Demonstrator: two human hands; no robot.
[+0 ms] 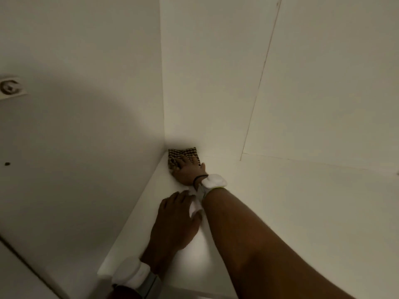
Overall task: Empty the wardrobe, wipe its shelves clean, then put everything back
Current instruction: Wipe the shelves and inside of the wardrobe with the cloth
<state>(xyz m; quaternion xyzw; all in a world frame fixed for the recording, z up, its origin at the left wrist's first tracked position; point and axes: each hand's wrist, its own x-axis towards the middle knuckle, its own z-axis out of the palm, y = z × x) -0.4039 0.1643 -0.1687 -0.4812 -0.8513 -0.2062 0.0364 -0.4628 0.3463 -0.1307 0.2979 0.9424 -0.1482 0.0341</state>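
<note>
Head view: the camera looks into a white wardrobe compartment, down at a white shelf [194, 251] that runs back to a corner between the left wall [86, 126] and the back wall [205, 72].

A small checked cloth [183, 153], dark and light, lies on the shelf, pushed right into that back-left corner and touching both walls. The right hand [187, 170] lies on top of it, palm down. Its fingers are stretched forward over the cloth and press it onto the shelf rather than gripping it. The right forearm reaches in from the lower right, bare, with a white band [213, 180] and a thin dark band at the wrist.

The left hand [176, 219] rests flat on the shelf nearer the camera, just beside the right forearm. Its fingers are straight, slightly spread, and hold nothing. Its wrist has a white band [129, 271] too, close to the shelf's front edge.

The back wall shows a thin seam [262, 78] running up and to the right. On the left wall sit a blurred round fitting [10, 87] near the frame's edge and, below it, a small dark hole [7, 164]. The light is dim and shadow falls across the left wall.
</note>
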